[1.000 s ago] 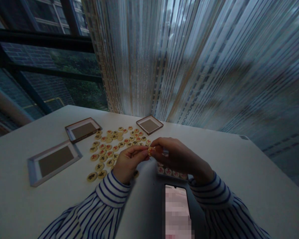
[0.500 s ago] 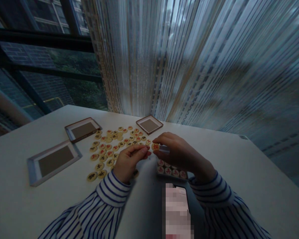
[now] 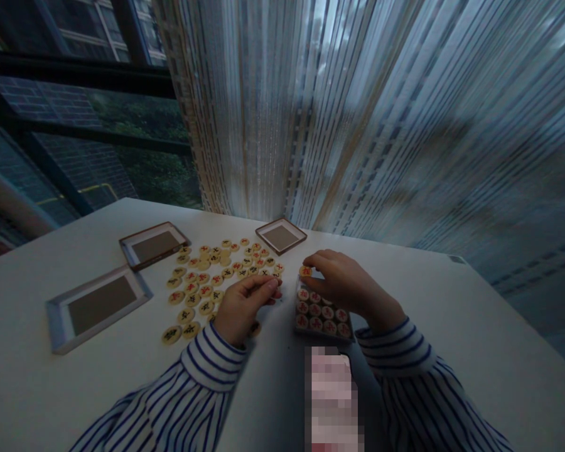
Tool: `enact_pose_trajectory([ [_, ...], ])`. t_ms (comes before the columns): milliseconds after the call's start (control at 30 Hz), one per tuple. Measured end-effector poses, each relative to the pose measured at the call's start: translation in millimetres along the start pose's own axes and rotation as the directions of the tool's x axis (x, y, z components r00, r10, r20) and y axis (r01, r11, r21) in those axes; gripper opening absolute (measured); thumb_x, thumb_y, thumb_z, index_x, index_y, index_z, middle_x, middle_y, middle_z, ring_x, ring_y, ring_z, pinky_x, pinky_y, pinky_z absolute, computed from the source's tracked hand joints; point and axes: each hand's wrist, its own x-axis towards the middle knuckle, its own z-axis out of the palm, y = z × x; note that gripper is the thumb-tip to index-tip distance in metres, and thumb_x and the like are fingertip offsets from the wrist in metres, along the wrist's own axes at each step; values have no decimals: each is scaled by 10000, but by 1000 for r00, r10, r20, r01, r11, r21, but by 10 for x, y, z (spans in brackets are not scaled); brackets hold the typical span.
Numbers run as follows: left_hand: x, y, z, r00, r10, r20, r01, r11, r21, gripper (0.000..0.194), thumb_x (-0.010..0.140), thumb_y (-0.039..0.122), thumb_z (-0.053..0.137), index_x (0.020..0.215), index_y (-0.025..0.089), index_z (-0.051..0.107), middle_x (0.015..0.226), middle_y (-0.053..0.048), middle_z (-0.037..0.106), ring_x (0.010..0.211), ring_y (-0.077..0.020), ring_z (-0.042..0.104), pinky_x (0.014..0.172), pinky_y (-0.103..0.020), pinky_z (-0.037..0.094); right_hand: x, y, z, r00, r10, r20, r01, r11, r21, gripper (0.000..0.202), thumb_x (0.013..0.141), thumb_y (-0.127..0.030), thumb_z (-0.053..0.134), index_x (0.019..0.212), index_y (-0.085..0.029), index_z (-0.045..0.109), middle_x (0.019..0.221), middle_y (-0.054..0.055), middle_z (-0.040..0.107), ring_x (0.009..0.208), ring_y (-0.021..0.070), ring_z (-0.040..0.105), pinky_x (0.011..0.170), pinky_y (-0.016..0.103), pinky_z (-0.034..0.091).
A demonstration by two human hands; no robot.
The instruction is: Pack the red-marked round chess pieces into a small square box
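My right hand (image 3: 346, 282) pinches a round Chinese chess piece (image 3: 306, 271) with a red character between thumb and fingers. It is over the far left corner of a shallow box (image 3: 322, 335) holding rows of pieces with red characters (image 3: 316, 324). The hand hides part of this box. My left hand (image 3: 248, 304) is closed in a pinch left of the box, in front of loose chess pieces (image 3: 206, 291) with red and black characters. Whatever its fingertips hold, if anything, cannot be made out.
On the white table (image 3: 428, 301) lie a large open tray (image 3: 54, 323) at left, a smaller one (image 3: 134, 263) behind it, and another (image 3: 279, 251) at the back. A pixelated phone-like object (image 3: 334, 402) is near me. A string curtain (image 3: 263, 125) hangs behind.
My right hand has moved slightly right with the chess piece, from beside my left fingertips to over the box's far corner. More of the boxed pieces show. My left hand has stayed nearly still.
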Motion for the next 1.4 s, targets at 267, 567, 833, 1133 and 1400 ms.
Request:
enact_pose_trajectory([
  [267, -13, -86, 9, 991, 121, 49, -130, 909, 395, 255, 628, 368, 671, 763, 151, 675, 655, -30, 681, 610, -149, 615, 587, -264, 498, -5, 43, 30, 988, 70, 138, -65, 997, -45, 270, 845, -310, 473, 1042, -172, 594, 977, 86, 646, 899, 203, 590, 740, 280, 403],
  [567, -91, -117, 54, 888, 292, 354, -459, 556, 693, 283, 639, 194, 646, 919, 162, 637, 839, -54, 686, 763, -172, 626, 712, -303, 514, 18, 78, 125, 973, 84, 216, -66, 994, -90, 268, 842, -319, 441, 1000, -181, 608, 954, 80, 662, 875, 207, 606, 690, 268, 398],
  [833, -99, -177, 43, 822, 298, 485, -568, 389, 725, 327, 688, 242, 635, 994, 129, 618, 927, -101, 687, 869, -217, 632, 791, -343, 509, 36, 77, 181, 971, 74, 229, -55, 995, -88, 280, 844, -322, 443, 1000, -175, 623, 974, 85, 640, 884, 201, 596, 706, 265, 401],
  [1133, -102, -219, 27, 794, 325, 515, -605, 333, 723, 308, 692, 214, 615, 995, 162, 604, 955, -87, 682, 896, -215, 628, 791, -349, 512, 43, 125, 243, 970, 68, 233, -47, 994, -95, 286, 855, -309, 430, 1015, -178, 627, 1015, 90, 617, 918, 214, 579, 754, 294, 397],
  [1400, -112, -191, 48, 803, 293, 520, -593, 294, 750, 300, 697, 212, 615, 992, 155, 603, 945, -86, 682, 882, -216, 628, 775, -345, 516, 44, 138, 264, 963, 70, 261, -48, 995, -88, 284, 856, -303, 420, 1012, -176, 621, 1008, 93, 613, 903, 206, 580, 741, 290, 396],
])
